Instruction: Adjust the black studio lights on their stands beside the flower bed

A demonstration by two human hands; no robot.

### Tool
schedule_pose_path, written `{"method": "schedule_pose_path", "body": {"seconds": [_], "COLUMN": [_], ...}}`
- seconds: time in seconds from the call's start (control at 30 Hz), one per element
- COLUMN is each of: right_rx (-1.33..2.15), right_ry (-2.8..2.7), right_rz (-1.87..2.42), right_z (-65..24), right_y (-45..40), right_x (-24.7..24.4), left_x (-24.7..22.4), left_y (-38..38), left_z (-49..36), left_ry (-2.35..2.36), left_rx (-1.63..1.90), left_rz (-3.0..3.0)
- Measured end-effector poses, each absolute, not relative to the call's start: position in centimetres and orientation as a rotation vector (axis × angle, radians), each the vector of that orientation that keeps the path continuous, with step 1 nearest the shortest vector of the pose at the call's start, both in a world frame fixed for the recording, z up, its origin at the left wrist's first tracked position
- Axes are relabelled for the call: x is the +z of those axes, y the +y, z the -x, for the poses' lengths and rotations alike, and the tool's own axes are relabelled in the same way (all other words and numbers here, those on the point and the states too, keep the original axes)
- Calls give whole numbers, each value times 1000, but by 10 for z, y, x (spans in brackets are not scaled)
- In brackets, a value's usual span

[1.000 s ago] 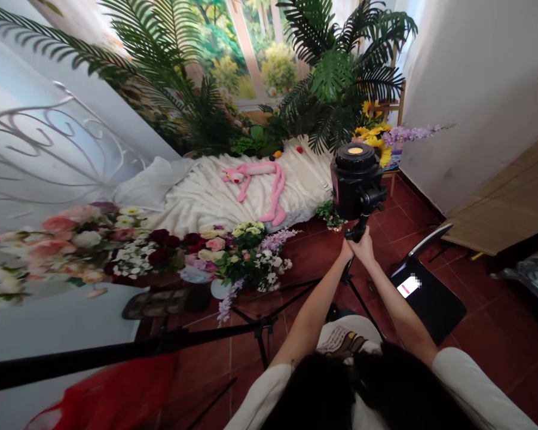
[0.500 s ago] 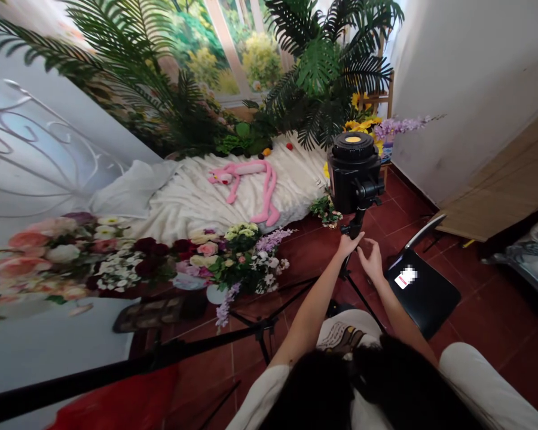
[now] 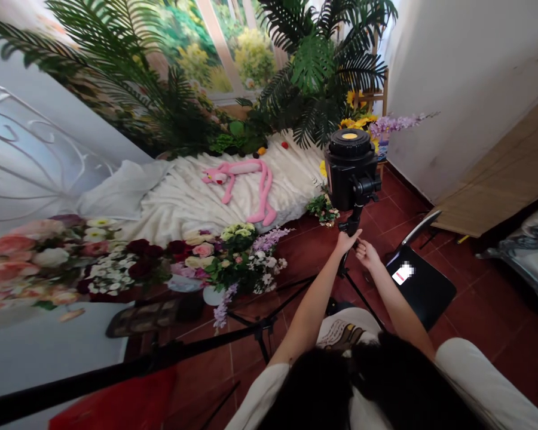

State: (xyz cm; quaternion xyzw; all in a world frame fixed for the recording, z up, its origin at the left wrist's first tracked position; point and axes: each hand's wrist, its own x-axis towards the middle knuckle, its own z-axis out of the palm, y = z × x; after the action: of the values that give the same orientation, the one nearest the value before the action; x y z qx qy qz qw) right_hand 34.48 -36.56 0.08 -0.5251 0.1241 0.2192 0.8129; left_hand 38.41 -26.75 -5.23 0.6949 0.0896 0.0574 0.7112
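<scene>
Bed: white-covered (image 3: pixel 179 200), beyond both hands and to their left, with a pink plush toy (image 3: pixel 246 166) lying on it.
Flowers: a long bank (image 3: pixel 237 263) left of the hands, near the bed's front edge.
Black pole: runs low across the left (image 3: pixel 116 370); its spread legs reach near the lamp stand (image 3: pixel 362 295), crowding the floor beside the hands.
Chair: black seat (image 3: pixel 425 298) just right of the right hand, apart from the stand.
Lamp: black (image 3: pixel 347 170), directly above the hands, already up on its stand and roughly upright; whether the joint is tight, or anything remains undone, cannot be told.
Left hand: closed around the stand (image 3: pixel 347 241) just under the lamp's bracket.
Right hand: fingers curled narrow (image 3: pixel 367 254), beside the pole; contact or grip cannot be told.
Phone: lit (image 3: pixel 400 275), on the seat.
</scene>
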Motion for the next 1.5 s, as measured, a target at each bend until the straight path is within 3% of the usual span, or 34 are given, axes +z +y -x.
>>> {"method": "schedule_pose_path", "body": {"seconds": [0.2,0.37,0.57,0.77,1.1,1.5], "right_rx": [426,540,504,751,1178,1646], "right_ry": [381,630,799,809,641,319], "right_rz": [1150,553,334,466,685,892], "right_z": [-324,-340,-332,-316,-308,-217], "right_y": [-370,-364,-354,-332,-214,-55], "right_x": [-21,-21,-32,-47,-41,-27], "left_x": [-53,-49,-50,-78,-104,-72], "left_y": [-267,-269,-254,-180,-26,-10], "left_z": [-384,-381,-354,-284,-116,27], "left_ry": [173,180,117,293,1022,1260], "left_rx": [150,178,215,273,874,1338], "left_rz": [-1540,-1518,-1467,-1358,-1153,-1013]}}
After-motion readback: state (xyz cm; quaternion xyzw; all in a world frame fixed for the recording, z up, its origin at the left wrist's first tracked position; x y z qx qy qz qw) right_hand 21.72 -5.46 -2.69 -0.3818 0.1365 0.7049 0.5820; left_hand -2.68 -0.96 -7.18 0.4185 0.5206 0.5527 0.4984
